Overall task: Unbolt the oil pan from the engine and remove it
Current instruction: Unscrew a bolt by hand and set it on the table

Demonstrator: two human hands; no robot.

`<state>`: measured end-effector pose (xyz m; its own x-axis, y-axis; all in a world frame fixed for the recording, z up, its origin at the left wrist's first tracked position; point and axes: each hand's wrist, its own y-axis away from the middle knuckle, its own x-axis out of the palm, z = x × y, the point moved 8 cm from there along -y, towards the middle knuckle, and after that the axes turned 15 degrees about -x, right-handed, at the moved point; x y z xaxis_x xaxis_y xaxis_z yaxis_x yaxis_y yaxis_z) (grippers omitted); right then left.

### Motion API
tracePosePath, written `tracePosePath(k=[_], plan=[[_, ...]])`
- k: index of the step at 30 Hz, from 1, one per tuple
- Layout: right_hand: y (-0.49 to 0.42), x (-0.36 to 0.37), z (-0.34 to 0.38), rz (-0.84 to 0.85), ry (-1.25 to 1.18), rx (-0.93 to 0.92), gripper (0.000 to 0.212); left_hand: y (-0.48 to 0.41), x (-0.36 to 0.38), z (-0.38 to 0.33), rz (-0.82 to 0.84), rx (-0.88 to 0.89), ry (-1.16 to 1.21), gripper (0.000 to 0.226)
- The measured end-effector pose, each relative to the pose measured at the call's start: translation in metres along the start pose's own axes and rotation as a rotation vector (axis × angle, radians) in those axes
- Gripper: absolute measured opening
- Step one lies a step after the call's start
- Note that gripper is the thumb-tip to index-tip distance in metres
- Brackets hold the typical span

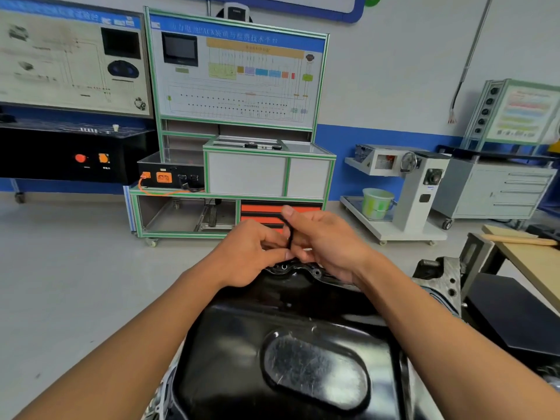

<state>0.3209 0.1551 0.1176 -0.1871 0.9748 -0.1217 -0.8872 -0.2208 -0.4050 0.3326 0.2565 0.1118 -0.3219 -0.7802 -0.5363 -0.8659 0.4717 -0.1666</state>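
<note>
Pan (303, 344) is still on the engine (445, 280), right up close. Left grip (251, 253) and right grip (327, 244) both pinch a thin black tool (290, 234) over its far flange (316, 272). Stiff glossy steel, likely slick, so I'd lift by the flange.

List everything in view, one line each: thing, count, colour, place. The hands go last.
oil pan: 1, glossy black, bottom centre, on the engine
engine: 1, grey metal, showing right of the pan
black tool: 1, thin, between the hands, above the pan's far edge
training bench: 1, white, green-framed, centre back
console: 1, black, red and orange buttons, left
bucket: 1, green, on the stand
drawer cabinet: 1, grey, far right
left hand: 1, pinches black tool
right hand: 1, holds black tool
</note>
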Motion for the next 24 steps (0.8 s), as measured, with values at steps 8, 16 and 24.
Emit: tracePosePath(k=[8,16,24], plan=[[-0.007,0.005,0.008,-0.020,0.274,-0.100,0.026,-0.003,-0.006,0.004,-0.088,-0.013,-0.035,0.002],[0.002,-0.008,0.010,0.012,0.188,-0.233,0.041,-0.004,-0.003,0.008,-0.050,-0.025,0.012,0.014],[0.000,-0.006,0.002,0.029,0.017,-0.191,0.008,-0.009,-0.010,0.005,-0.140,-0.015,-0.040,0.007]])
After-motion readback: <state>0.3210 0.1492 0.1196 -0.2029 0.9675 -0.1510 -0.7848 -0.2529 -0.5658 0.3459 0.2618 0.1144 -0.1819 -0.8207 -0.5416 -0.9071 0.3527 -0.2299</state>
